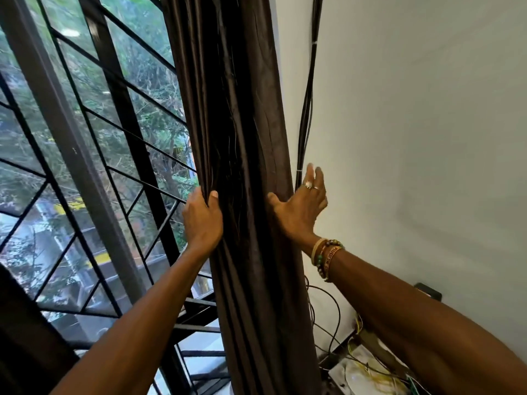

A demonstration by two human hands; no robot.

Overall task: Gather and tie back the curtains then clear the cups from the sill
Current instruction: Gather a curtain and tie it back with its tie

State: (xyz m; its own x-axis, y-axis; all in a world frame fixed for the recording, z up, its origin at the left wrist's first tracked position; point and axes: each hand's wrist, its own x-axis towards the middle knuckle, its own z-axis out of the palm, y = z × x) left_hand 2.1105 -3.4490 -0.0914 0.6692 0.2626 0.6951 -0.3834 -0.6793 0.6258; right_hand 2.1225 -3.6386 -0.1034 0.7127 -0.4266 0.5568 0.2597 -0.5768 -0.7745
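The dark brown curtain (242, 124) hangs gathered into one thick pleated column down the centre of the frame, between the black metal window grille (94, 138) on the left and the white wall (427, 124) on the right. The left hand (203, 220) grips its left edge, fingers curled into the folds. The right hand (299, 206) lies against its right edge with fingers straight and spread and the thumb on the fabric, beside the black cables (306, 109) running down the wall. Beaded bracelets (326, 256) circle the right wrist.

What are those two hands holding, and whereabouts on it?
The gathered brown curtain. The left hand grips its window-side folds. The right hand presses its wall-side edge with straight fingers.
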